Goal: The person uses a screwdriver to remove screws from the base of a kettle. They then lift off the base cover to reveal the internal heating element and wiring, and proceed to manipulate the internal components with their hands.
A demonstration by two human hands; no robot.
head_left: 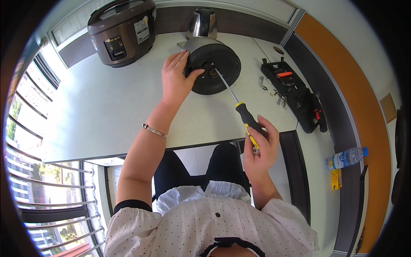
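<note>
An electric kettle lies tipped on the table, its round black underside [227, 64] facing me and part of its metal body showing behind. My left hand [176, 77] grips the left rim of this base, thumb lying across its face near the central ring connector. In my right hand [262, 147] is a screwdriver [245, 115] with a black and yellow handle. Its long metal shaft slants up and left, the tip meeting the base close to the ring connector. Whether the tip sits in a screw is too small to tell.
Behind the base stands a shiny steel vessel with a black handle [203, 21]. A brown rice cooker [124, 34] occupies the back left. To the right lies an opened black tool case [295, 92], small metal bits [280, 100] beside it. Farther right are a water bottle [346, 158] and a yellow box [336, 179].
</note>
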